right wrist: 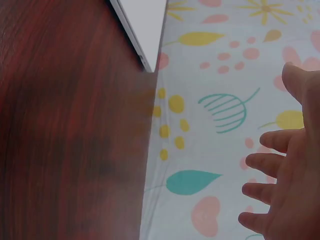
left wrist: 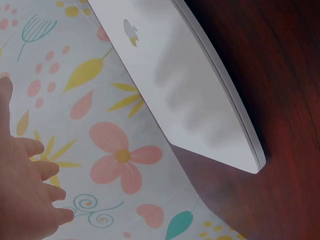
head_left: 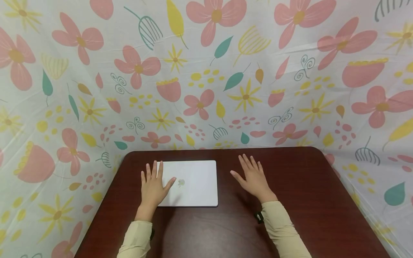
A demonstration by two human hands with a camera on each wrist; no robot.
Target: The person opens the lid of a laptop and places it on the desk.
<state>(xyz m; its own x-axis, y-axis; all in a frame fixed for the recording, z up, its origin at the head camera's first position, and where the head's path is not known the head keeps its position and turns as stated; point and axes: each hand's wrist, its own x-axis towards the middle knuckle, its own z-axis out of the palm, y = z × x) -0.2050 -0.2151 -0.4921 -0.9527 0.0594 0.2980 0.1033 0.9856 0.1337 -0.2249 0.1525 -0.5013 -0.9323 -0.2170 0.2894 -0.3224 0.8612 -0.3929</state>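
A closed silver laptop (head_left: 196,182) with an apple logo lies flat on a dark reddish-brown table. In the head view my left hand (head_left: 153,190) is spread over the laptop's left edge. The left wrist view shows that hand (left wrist: 30,190) raised above the lid, with its shadow falling on the laptop (left wrist: 180,75) and no contact. My right hand (head_left: 255,179) hovers to the right of the laptop, fingers spread and holding nothing. In the right wrist view only a corner of the laptop (right wrist: 145,30) shows, apart from the right hand (right wrist: 290,180).
The wooden table (head_left: 206,229) has rounded far corners. Behind it and at both sides hangs a white cloth (head_left: 206,71) printed with pink flowers and leaves, close to the table's far edge. A dark band (head_left: 259,217) sits at the right wrist.
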